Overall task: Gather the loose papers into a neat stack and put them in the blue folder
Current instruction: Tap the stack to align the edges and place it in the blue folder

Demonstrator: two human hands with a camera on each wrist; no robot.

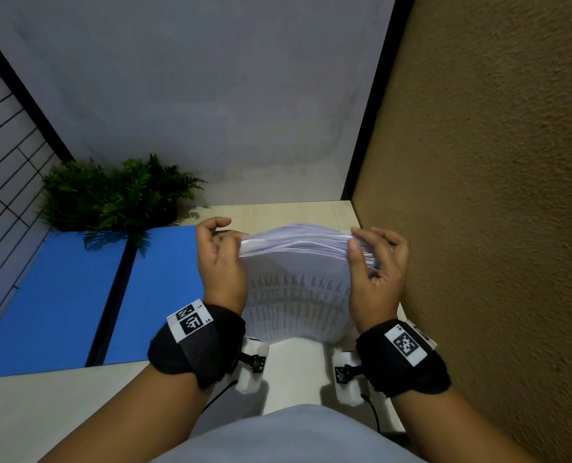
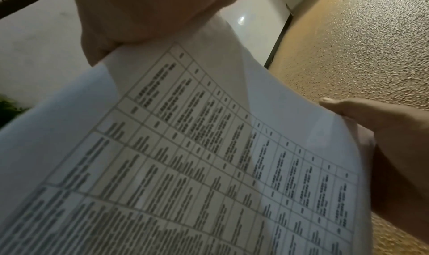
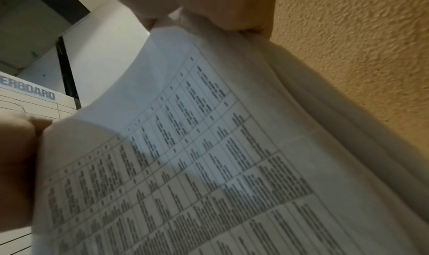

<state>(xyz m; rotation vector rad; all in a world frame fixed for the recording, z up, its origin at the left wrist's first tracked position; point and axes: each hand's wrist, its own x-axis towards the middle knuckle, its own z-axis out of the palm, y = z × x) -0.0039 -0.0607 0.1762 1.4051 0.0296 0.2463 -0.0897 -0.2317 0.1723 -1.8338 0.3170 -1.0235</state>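
Note:
A bundle of white papers [image 1: 298, 282] printed with tables stands upright on its lower edge on the pale desk [image 1: 60, 412], bowed toward me. My left hand [image 1: 222, 252] grips the bundle's left edge near the top. My right hand [image 1: 373, 259] grips its right edge, thumb on the near face. The printed sheet [image 2: 209, 167] fills the left wrist view, with the right hand's thumb [image 2: 362, 112] at its far edge. The same papers [image 3: 209, 158] fill the right wrist view. The blue folder [image 1: 77, 295] lies open and flat to the left of the papers.
A green fern plant [image 1: 117, 195] stands behind the folder at the desk's back. A brown textured wall [image 1: 495, 195] rises close on the right of the papers. A grey wall [image 1: 211, 95] closes the back, and a wire grid panel [image 1: 0, 128] stands at the left.

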